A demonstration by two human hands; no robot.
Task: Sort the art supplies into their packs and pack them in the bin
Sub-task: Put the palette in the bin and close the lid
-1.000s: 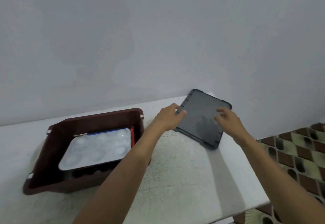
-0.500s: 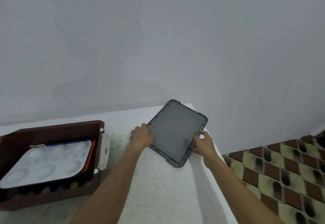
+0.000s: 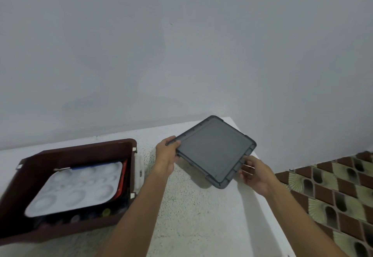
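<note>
Two bare forearms reach in from the near edge over the speckled white worktop point(image 3: 201, 216). There is bare worktop between the arms and between the bin and the lid. The worktop's right edge runs diagonally under the right forearm, with patterned floor tiles point(image 3: 333, 186) beyond it.

The brown bin point(image 3: 80, 153) sits near left, cut off by the left frame edge, with a white latch point(image 3: 139, 168) on its right wall. A white palette point(image 3: 76, 190) lies on top inside it. A blue-handled brush point(image 3: 86, 166) lies along the palette's far edge, a red edge point(image 3: 124, 176) shows at its right, and small jars point(image 3: 106, 212) show in front, blurred.

Farther out, the left hand point(image 3: 166, 153) grasps the left edge of the dark grey lid point(image 3: 214, 151), thumb on top. The right hand point(image 3: 255, 173) grasps the lid's near-right edge, fingers curled at the rim. The lid is tilted, with a shadow under its near corner. It is well apart from the bin, right of it, and its right corner reaches the worktop's right edge. Its far corner is close to the pale wall point(image 3: 181, 54).
</note>
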